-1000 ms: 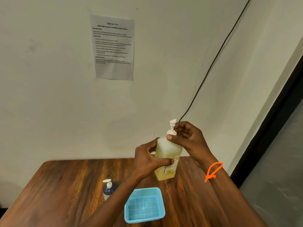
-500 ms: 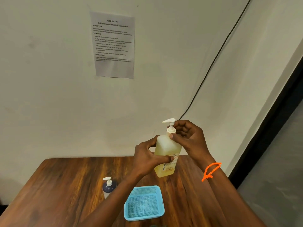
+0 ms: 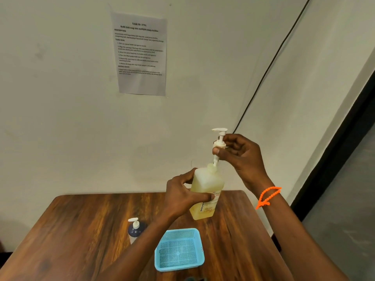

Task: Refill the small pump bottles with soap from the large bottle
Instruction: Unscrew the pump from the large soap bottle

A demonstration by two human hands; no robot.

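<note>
Pump [image 3: 218,142] tube's lower end — hidden inside bottle [image 3: 205,191].

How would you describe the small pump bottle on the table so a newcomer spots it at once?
Start at the brown wooden table. Just left of the light blue plastic mesh basket stands a small dark blue bottle with a white pump. Unlike the large yellow soap bottle, no hand holds it.

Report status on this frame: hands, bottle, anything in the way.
Left hand grips yellow soap bottle, held above table. Right hand pinches pump head, lifted off neck, tube partly inside. Nothing in the way.
</note>
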